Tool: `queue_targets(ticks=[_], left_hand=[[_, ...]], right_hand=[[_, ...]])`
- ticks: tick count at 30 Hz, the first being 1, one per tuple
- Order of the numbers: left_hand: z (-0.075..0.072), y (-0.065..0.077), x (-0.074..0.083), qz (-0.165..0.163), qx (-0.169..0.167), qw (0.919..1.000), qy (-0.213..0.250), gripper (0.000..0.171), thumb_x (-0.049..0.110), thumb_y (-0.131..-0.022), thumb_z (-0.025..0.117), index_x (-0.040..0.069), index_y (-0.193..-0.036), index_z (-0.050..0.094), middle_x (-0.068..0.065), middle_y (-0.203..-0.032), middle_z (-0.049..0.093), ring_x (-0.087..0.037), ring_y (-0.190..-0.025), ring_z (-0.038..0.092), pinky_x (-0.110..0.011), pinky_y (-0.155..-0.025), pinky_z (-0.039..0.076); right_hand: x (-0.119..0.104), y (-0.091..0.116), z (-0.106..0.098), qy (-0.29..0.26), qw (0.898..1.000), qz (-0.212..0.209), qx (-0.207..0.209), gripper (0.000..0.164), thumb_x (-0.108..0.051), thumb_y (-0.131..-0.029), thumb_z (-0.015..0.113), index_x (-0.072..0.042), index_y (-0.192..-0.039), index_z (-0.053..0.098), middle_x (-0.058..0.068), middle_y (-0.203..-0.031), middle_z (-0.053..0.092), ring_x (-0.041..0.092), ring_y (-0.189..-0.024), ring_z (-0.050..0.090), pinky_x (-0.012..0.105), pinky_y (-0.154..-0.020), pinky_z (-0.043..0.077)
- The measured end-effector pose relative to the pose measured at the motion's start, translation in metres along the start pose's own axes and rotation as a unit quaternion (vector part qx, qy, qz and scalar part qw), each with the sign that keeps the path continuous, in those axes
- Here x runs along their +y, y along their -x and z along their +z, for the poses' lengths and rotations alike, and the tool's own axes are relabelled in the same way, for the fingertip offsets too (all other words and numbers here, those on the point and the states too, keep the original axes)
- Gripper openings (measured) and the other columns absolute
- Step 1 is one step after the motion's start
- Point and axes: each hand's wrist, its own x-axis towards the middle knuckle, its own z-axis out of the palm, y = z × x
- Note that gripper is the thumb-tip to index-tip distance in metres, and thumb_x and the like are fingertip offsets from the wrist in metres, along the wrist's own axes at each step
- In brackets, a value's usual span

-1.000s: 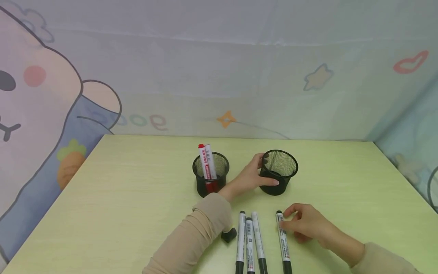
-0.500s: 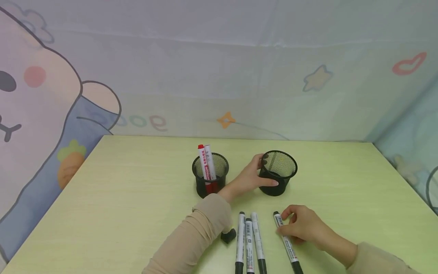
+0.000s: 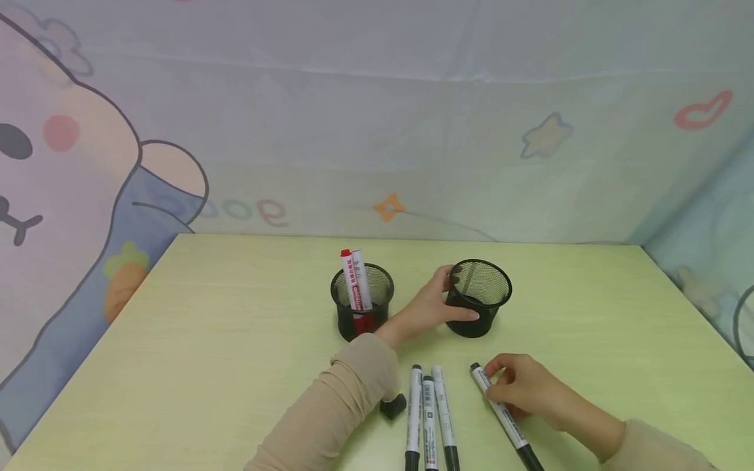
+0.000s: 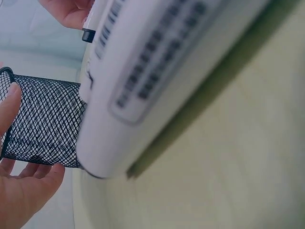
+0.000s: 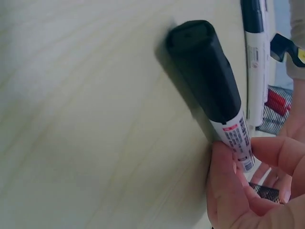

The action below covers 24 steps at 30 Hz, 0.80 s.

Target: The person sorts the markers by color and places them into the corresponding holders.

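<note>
At the bottom of the head view, three white markers (image 3: 429,422) lie side by side, their lower ends cut off by the frame. Beside them a small black piece (image 3: 393,407) sits at the edge of the left sleeve (image 3: 341,399), too covered to identify. Right of these, the right hand (image 3: 527,386) pinches a black-capped marker (image 3: 503,415) between thumb and fingers; it slants to the lower edge, its middle partly covered by fingertips. In the left wrist view, blurred white barrels hide part of the mesh.

Farther up, right of centre, the left hand (image 3: 432,307) grips the right mesh cup (image 3: 485,314), thumb in front, some fingers hidden behind. The forearm crosses just in front of the left mesh cup (image 3: 346,320), which holds a red-capped marker (image 3: 350,275) and another white one (image 3: 364,284).

The yellow tabletop (image 3: 206,353) spreads widely left of the sleeve and right of the right cup, its back edge meeting a printed backdrop (image 3: 353,111).
</note>
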Motion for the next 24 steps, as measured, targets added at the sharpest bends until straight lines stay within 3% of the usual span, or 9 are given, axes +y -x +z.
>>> queue_targets(ticks=[9,17,20,24], left_hand=[[-0.001,0.001,-0.001,0.001,0.001,1.0,-0.007,0.087,0.02,-0.077,0.078,0.014,-0.144,0.023,-0.007,-0.142,0.038,-0.02,-0.129,0.036,-0.038,-0.104,0.032],[0.0,0.0,0.001,0.005,-0.002,1.0,-0.001,0.085,0.018,-0.077,0.077,0.013,-0.143,0.024,-0.008,-0.141,0.038,-0.024,-0.13,0.036,-0.036,-0.102,0.034],[-0.001,0.0,0.002,0.007,-0.002,1.0,-0.003,0.084,0.017,-0.077,0.077,0.012,-0.143,0.024,-0.01,-0.141,0.039,-0.025,-0.13,0.036,-0.037,-0.103,0.033],[0.0,0.0,0.002,0.002,0.0,1.0,0.0,0.084,0.017,-0.077,0.077,0.013,-0.142,0.025,-0.01,-0.141,0.04,-0.025,-0.13,0.036,-0.038,-0.103,0.033]], right_hand=[[0.007,-0.003,-0.012,-0.1,0.99,-0.017,-0.094,0.04,-0.006,-0.081,0.062,0.007,-0.117,0.049,0.005,-0.08,0.054,0.016,-0.069,0.053,0.033,-0.059,0.052],[0.008,-0.004,-0.025,-0.182,0.963,-0.091,-0.177,0.044,-0.008,-0.09,0.058,0.011,-0.124,0.038,0.005,-0.088,0.056,0.017,-0.079,0.057,0.037,-0.068,0.054],[0.005,-0.003,-0.028,-0.192,0.955,-0.113,-0.194,0.042,-0.008,-0.091,0.057,0.012,-0.123,0.037,0.005,-0.089,0.056,0.016,-0.08,0.057,0.037,-0.069,0.054],[0.0,-0.003,-0.03,-0.191,0.954,-0.124,-0.195,0.043,-0.009,-0.092,0.057,0.013,-0.123,0.036,0.006,-0.09,0.056,0.016,-0.08,0.058,0.036,-0.069,0.054]])
